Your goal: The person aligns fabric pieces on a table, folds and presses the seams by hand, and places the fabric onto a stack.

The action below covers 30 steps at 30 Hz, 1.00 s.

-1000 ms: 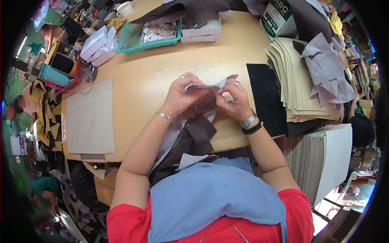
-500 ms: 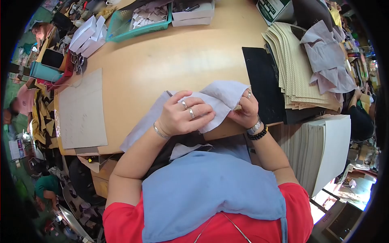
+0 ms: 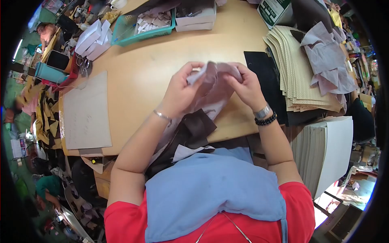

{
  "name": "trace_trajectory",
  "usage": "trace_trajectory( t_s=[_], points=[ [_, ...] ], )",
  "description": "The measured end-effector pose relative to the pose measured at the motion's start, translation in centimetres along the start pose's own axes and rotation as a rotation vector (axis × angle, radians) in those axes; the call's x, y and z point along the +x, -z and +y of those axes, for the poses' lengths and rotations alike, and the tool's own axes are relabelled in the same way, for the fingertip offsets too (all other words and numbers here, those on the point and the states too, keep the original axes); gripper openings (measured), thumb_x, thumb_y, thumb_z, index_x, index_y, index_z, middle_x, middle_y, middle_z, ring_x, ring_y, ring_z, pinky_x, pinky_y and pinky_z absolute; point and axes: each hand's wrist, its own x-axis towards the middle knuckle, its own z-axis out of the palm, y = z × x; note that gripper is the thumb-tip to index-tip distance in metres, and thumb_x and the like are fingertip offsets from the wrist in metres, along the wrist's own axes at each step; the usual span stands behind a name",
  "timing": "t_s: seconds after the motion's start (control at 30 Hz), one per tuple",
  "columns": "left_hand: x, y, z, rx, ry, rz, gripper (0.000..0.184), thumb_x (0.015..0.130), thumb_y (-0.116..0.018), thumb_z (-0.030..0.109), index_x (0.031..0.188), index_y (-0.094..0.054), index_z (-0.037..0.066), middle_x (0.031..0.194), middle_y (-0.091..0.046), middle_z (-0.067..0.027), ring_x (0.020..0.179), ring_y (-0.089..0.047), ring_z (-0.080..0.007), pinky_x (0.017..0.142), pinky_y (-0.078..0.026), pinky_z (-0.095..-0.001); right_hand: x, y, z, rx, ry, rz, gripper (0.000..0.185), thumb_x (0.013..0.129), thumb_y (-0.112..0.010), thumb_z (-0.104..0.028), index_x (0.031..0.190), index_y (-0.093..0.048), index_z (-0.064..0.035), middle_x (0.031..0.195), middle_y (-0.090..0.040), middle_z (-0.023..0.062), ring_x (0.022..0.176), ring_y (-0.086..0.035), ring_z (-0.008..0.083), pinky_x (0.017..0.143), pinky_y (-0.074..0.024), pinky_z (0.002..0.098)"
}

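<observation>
Both hands hold up a pale lilac-grey piece of fabric [image 3: 219, 92] above the front of the table. My left hand [image 3: 182, 87] pinches its left edge, thumb and fingers closed on the cloth. Opposite it, my right hand [image 3: 246, 85] grips the right edge between thumb and fingers. A fold stands up between the two hands, and a seam line shows inside it. Below hangs a dark brown piece of material [image 3: 198, 126], lying over the table's front edge toward my lap. A small white scrap [image 3: 186, 152] rests near my blue apron [image 3: 214, 186].
A teal basket of small pale pieces [image 3: 121, 36] and a white box [image 3: 196, 22] stand at the back. Stacked cream sheets [image 3: 291, 77] and a black sheet [image 3: 259, 73] lie right. A grey board [image 3: 87, 113] lies left. Thick white sheets [image 3: 334, 150] stand beside the table.
Both hands have moved up and away from my body, lifting the fabric. It is now folded upright between them, and the dark brown material below has come into view.
</observation>
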Motion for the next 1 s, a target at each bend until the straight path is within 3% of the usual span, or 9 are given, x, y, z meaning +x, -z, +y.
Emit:
trace_trajectory(
  t_s=[0.13, 0.23, 0.33, 0.43, 0.53, 0.63, 0.73, 0.83, 1.0],
  points=[
    [4.3, 1.8, -1.5, -0.02, 0.204, 0.024, 0.021, 0.096, -0.06, 0.013, 0.112, -0.065, 0.002, 0.095, -0.067, -0.0003, 0.085, -0.059, -0.0059, 0.074, -0.048, -0.0208, 2.7, -1.0, 1.7, 0.237, -0.1, 0.02, 0.024, 0.093, -0.066, -0.017, 0.108, -0.067, 0.0012, 0.091, -0.068, -0.0019, 0.08, -0.058, 0.0034, 0.071, -0.0479, 0.0209],
    [6.1, 2.3, -3.3, -0.189, 0.233, 0.069, 0.022, 0.096, -0.06, 0.014, 0.114, -0.064, 0.002, 0.098, -0.068, 0.0004, 0.088, -0.061, -0.0073, 0.077, -0.049, -0.0239, 4.1, -0.6, 3.6, 0.2, -0.186, -0.008, 0.025, 0.094, -0.065, -0.019, 0.106, -0.066, 0.0035, 0.09, -0.067, -0.0026, 0.079, -0.056, 0.0024, 0.071, -0.0481, 0.0208],
    [7.1, 2.0, -5.4, -0.073, 0.159, 0.118, 0.023, 0.094, -0.059, 0.012, 0.116, -0.064, 0.005, 0.099, -0.069, -0.0042, 0.087, -0.063, -0.0153, 0.08, -0.049, -0.0287, 4.6, -1.1, 3.9, 0.183, -0.253, 0.014, 0.028, 0.092, -0.068, -0.023, 0.104, -0.067, 0.0013, 0.086, -0.069, 0.0005, 0.074, -0.061, 0.0084, 0.068, -0.049, 0.024],
    [7.3, 2.7, -6.2, 0.634, 0.034, 0.119, 0.028, 0.089, -0.065, 0.011, 0.117, -0.061, 0.008, 0.103, -0.068, -0.0073, 0.097, -0.063, -0.0211, 0.087, -0.047, -0.0286, 4.4, -0.6, 4.1, -0.422, -0.192, 0.04, 0.033, 0.085, -0.072, -0.026, 0.108, -0.065, -0.0028, 0.081, -0.069, 0.0063, 0.071, -0.066, 0.0226, 0.067, -0.051, 0.0319],
    [6.5, 1.8, -5.4, 1.278, -0.659, 0.409, 0.035, 0.084, -0.066, 0.008, 0.119, -0.058, 0.009, 0.1, -0.067, -0.0106, 0.095, -0.064, -0.0297, 0.085, -0.049, -0.0324, 3.6, -1.1, 4.8, -0.671, -0.016, 0.13, 0.041, 0.078, -0.075, -0.025, 0.113, -0.061, -0.0083, 0.083, -0.068, 0.0111, 0.078, -0.066, 0.0314, 0.072, -0.0514, 0.037],
    [6.1, 2.5, -4.5, 1.273, -0.911, 0.059, 0.038, 0.084, -0.065, 0.01, 0.12, -0.054, 0.009, 0.104, -0.064, -0.0149, 0.1, -0.062, -0.0326, 0.087, -0.049, -0.0385, 3.7, -1.1, 2.8, -0.982, 0.413, 0.353, 0.04, 0.079, -0.074, -0.016, 0.115, -0.059, -0.0101, 0.093, -0.068, 0.0073, 0.086, -0.065, 0.0298, 0.076, -0.0508, 0.0354],
    [6.0, 3.4, -7.3, 0.913, -0.481, -0.257, 0.03, 0.086, -0.062, 0.008, 0.115, -0.056, 0.007, 0.108, -0.063, -0.0161, 0.103, -0.06, -0.0326, 0.087, -0.049, -0.0407, 4.7, 0.1, 3.1, -0.97, 0.721, 0.071, 0.034, 0.079, -0.071, -0.011, 0.111, -0.06, -0.0103, 0.092, -0.066, 0.0079, 0.088, -0.063, 0.0269, 0.078, -0.0506, 0.0346],
    [5.9, 3.5, -6.7, 0.848, -0.36, -0.286, 0.024, 0.086, -0.06, 0.007, 0.11, -0.057, 0.005, 0.106, -0.063, -0.0155, 0.102, -0.059, -0.0337, 0.088, -0.049, -0.0412, 4.7, 0.7, 6.4, -0.723, 0.514, -0.236, 0.029, 0.08, -0.067, -0.007, 0.109, -0.061, -0.0097, 0.091, -0.066, 0.0089, 0.086, -0.063, 0.0273, 0.078, -0.0512, 0.0362],
    [5.8, 4.6, -7.4, 0.886, -0.589, -0.282, 0.025, 0.087, -0.06, 0.007, 0.112, -0.06, 0.005, 0.106, -0.064, -0.0139, 0.101, -0.061, -0.0323, 0.088, -0.05, -0.0403, 4.5, 1.1, 6.1, -0.764, 0.51, -0.178, 0.031, 0.08, -0.065, -0.005, 0.111, -0.062, -0.0101, 0.088, -0.064, 0.0084, 0.084, -0.062, 0.027, 0.078, -0.0508, 0.0372]
  ],
)
